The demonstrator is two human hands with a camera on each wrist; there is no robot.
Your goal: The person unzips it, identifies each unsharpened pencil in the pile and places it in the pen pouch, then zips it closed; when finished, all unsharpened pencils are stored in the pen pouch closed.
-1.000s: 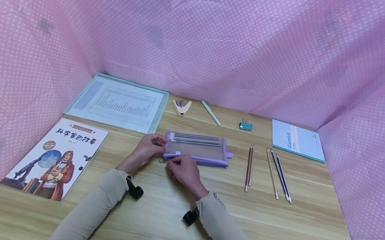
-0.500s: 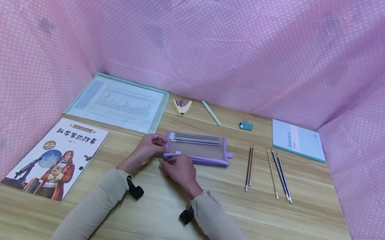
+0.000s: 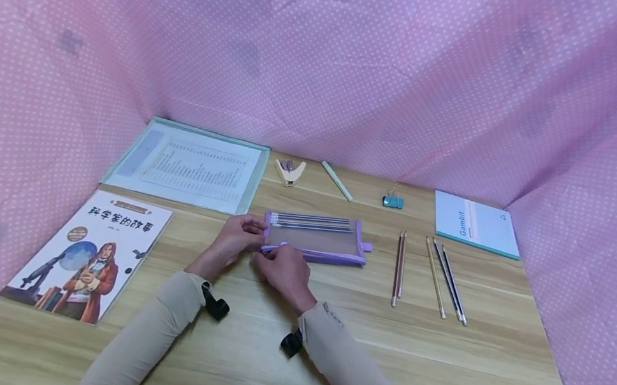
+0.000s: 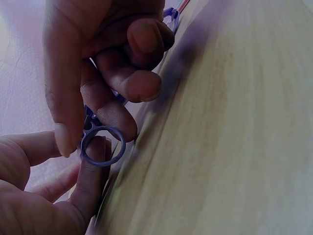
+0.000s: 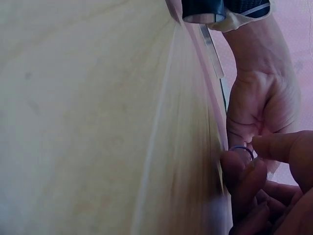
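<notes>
A purple-edged see-through pencil case (image 3: pixel 331 243) lies flat mid-table, with several striped pencils (image 3: pixel 313 221) along its far side. At its left end my left hand (image 3: pixel 235 238) grips the corner between thumb and fingers. My right hand (image 3: pixel 286 273) is at the near left corner, fingers curled at the zipper. A round metal zipper-pull ring (image 4: pixel 122 147) shows in the left wrist view between the two hands, with a right fingertip behind it. In the right wrist view the ring (image 5: pixel 243 147) sits by the right thumb and fingers. The zipper's slider is mostly hidden by fingers.
Loose pencils (image 3: pixel 399 268) and more pencils (image 3: pixel 450 284) lie right of the case. Behind stand a staple remover (image 3: pixel 289 173), a pale green pen (image 3: pixel 337 180), a teal binder clip (image 3: pixel 393 201) and a notebook (image 3: pixel 478 226). A document folder (image 3: pixel 190 165) and book (image 3: pixel 89 255) lie left.
My right hand has slid left along the case's near edge to its left corner, toward the left hand. The left hand has kept its place on the case.
</notes>
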